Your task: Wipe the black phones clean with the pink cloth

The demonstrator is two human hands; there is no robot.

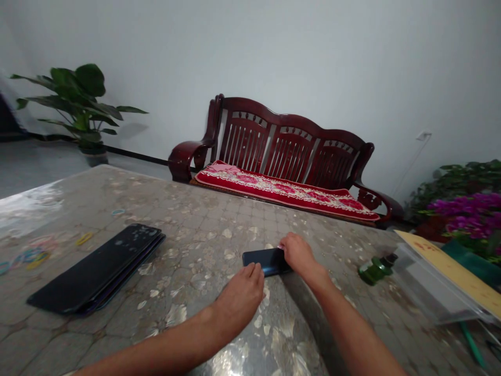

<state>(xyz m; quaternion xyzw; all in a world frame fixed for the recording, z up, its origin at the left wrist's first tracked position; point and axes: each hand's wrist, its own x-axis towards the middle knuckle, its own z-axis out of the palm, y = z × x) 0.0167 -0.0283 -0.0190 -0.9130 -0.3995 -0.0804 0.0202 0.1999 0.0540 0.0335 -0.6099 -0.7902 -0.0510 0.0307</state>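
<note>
A dark, glossy smartphone [267, 259] lies flat on the patterned tablecover, its long side running left to right. My left hand [245, 292] is at its near edge, fingers together and bent over the lower left part. At the right end, my right hand [298, 253] is closed around the corner, with the thumb side hidden under the hand. Both hands cover parts of the phone.
Left on the table [203, 219] lies a stack of black flat covers [97, 266], with coloured bands [33, 255] beyond it. To the right are a green bottle [378, 269], a clear plastic box [418, 287] and purple flowers [469, 211]. A wooden bench [282, 125] stands behind.
</note>
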